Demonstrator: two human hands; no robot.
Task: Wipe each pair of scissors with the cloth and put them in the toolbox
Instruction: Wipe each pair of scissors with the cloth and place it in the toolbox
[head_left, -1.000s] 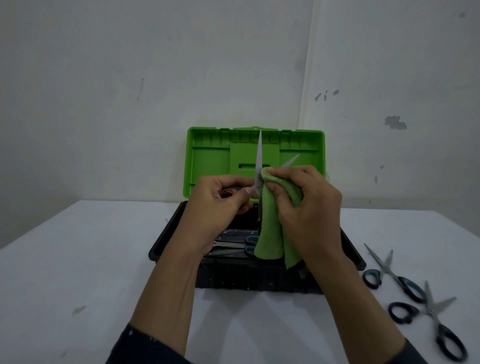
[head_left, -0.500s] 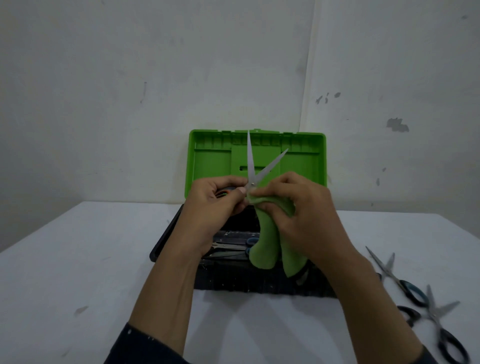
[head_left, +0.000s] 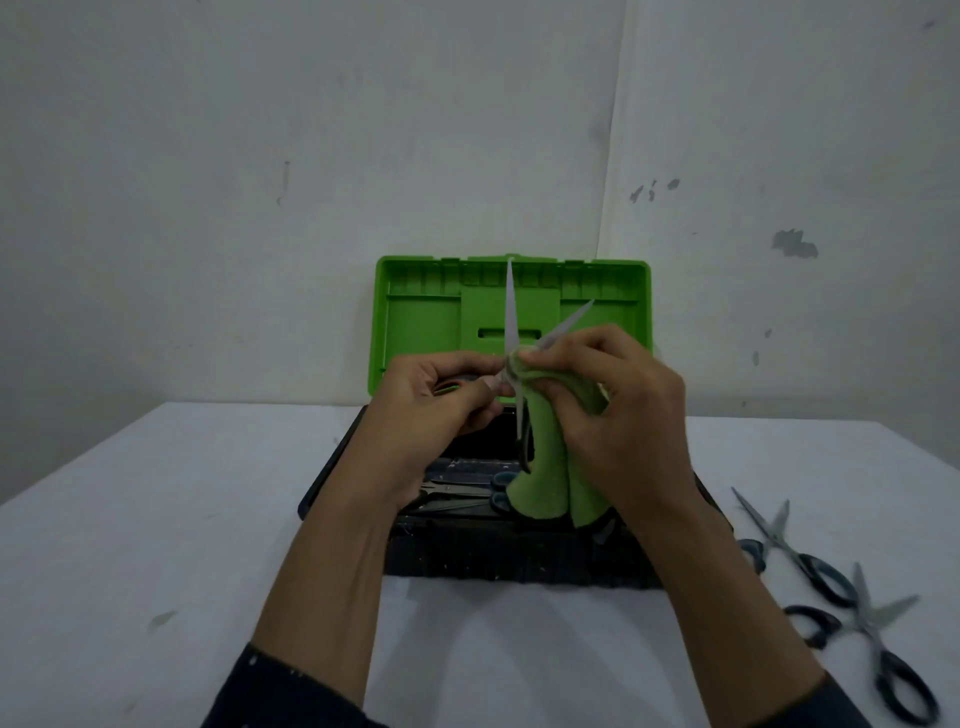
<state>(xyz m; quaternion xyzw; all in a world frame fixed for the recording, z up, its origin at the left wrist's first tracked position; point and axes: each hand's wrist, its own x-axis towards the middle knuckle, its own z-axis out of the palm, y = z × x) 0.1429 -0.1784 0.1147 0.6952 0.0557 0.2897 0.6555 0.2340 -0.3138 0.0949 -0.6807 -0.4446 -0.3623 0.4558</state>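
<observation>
An open pair of scissors (head_left: 511, 312) stands blades-up at the centre of the frame, before the green lid (head_left: 421, 332) of the toolbox (head_left: 519, 561). The left hand (head_left: 431, 410) grips its handle, and the right hand (head_left: 618, 415) pinches the green cloth (head_left: 545, 462) round the blades' crossing point, the rest hanging over the black box. Inside lie stored scissors (head_left: 457, 491) — and at the lower right of the white table (head_left: 156, 519) two more pairs (head_left: 795, 551) (head_left: 878, 639) lie spread open.

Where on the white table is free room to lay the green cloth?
Free: the white table left of the black toolbox with its green lid, and the strip in front of it. Crowded: right of it, where two dark-handled steel scissors lie.
</observation>
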